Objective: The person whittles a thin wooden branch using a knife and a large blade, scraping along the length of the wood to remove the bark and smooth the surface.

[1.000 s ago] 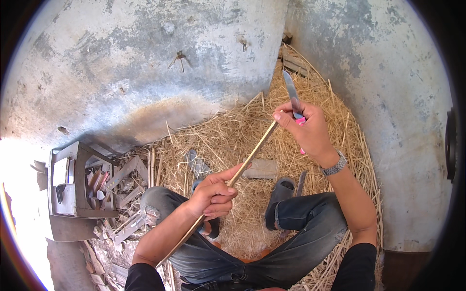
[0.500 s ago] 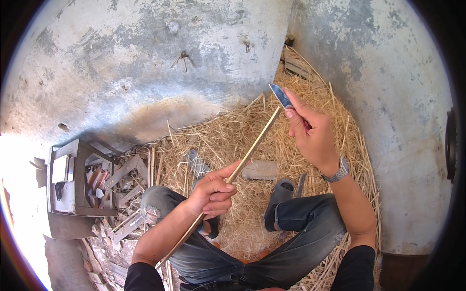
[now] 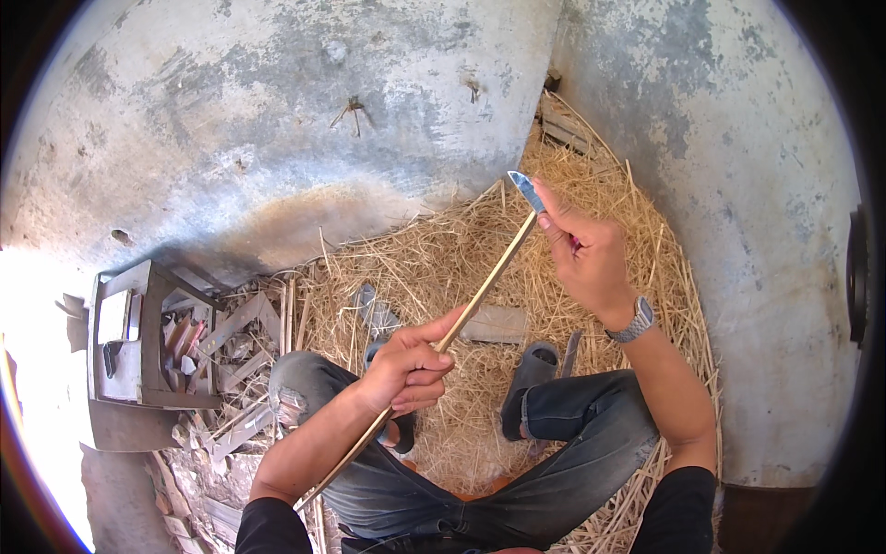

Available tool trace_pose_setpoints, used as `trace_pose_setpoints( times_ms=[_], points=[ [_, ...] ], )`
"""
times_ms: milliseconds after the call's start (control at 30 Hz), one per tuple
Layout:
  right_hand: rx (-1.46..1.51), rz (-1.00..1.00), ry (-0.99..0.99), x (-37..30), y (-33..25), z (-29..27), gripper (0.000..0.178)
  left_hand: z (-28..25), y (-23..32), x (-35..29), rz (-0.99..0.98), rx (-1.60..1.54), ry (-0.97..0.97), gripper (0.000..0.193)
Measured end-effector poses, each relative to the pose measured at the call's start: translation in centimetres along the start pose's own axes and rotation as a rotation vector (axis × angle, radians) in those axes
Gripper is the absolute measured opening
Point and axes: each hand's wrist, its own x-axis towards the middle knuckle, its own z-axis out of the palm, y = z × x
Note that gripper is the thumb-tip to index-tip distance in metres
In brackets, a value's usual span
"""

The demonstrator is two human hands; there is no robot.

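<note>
A long, thin wooden strip (image 3: 489, 279) slants up and to the right from beside my left forearm. My left hand (image 3: 406, 371) is closed around its middle, the thumb lying along it. At the strip's upper end, my right hand (image 3: 591, 257) grips a knife (image 3: 528, 192) with a short, pointed, shiny blade. The blade sits against or just by the tip of the strip; I cannot tell whether it touches. My right fingers hide most of the knife's handle. A metal watch (image 3: 633, 319) is on my right wrist.
Pale shavings (image 3: 443, 425) cover the floor between my legs and up to the walls. A wooden stool (image 3: 138, 369) lies at the left beside scrap pieces. A flat block (image 3: 495, 325) lies ahead of my feet. Peeling walls (image 3: 277, 120) meet at a corner ahead.
My right hand has moved slightly left and down, and the knife blade has turned a little. The strip and my left hand have hardly moved.
</note>
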Motion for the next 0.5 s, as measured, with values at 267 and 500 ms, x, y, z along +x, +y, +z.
trace_pose_setpoints(
  times_ms=[267, 500],
  points=[
    [0.238, 0.182, -0.122, -1.0, -0.2, -1.2, 0.041, -0.5, -0.5, -0.3, -0.020, -0.003, 0.022, 0.066],
    [0.663, 0.280, -0.250, -1.5, 0.5, -3.1, 0.048, -0.7, -1.0, -0.6, -0.016, -0.009, -0.039, 0.069]
  ],
)
